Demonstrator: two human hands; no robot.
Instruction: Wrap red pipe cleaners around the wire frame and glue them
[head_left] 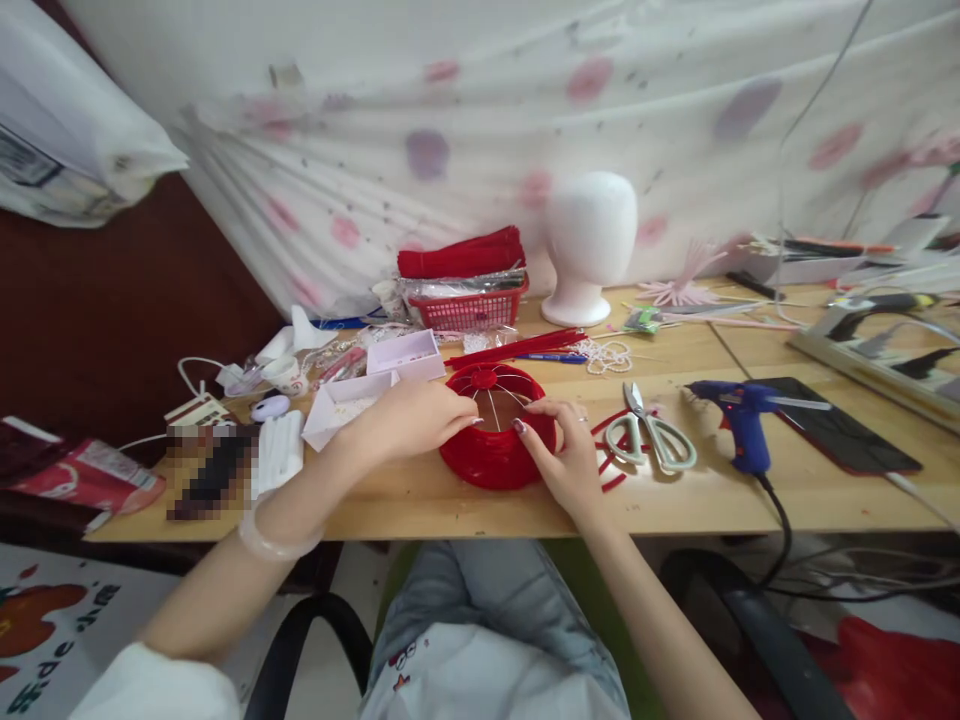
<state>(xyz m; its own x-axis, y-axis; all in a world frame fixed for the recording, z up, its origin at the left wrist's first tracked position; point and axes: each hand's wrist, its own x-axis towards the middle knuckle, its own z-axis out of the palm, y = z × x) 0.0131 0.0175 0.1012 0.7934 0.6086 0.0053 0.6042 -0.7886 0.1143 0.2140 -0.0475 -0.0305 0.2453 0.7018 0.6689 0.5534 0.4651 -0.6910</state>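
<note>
Wooden counter (465, 500), largest thing in view, carries everything; spotted white cloth (480, 130) hangs behind it.

Landmark: red round frame (495, 440), a shallow red-wrapped hoop with thin wire spokes meeting at a red hub, sitting on the counter near its front edge, about mid-width.

White foam mannequin head (589, 245) stands behind the frame, slightly to its right, near the cloth. Red plastic basket (472, 300) sits behind the frame, slightly left, with red strips stacked on top. Dark tablet (840, 435) lies far right of the frame. Blue glue gun (739, 415) lies right of the frame, just before the tablet, cord trailing off the front edge. White open boxes (375, 385) sit just left-behind the frame. Scissors (649, 440), pale green handles, lie just right of the frame.

Left hand (412, 415): rests on the frame's left rim, fingertips reaching in toward the spokes; grip curled loosely, whether it pinches a spoke I cannot tell.

Right hand (562, 450): fingers draped over the frame's right rim, grip pressing the rim, thumb side hidden.
</note>
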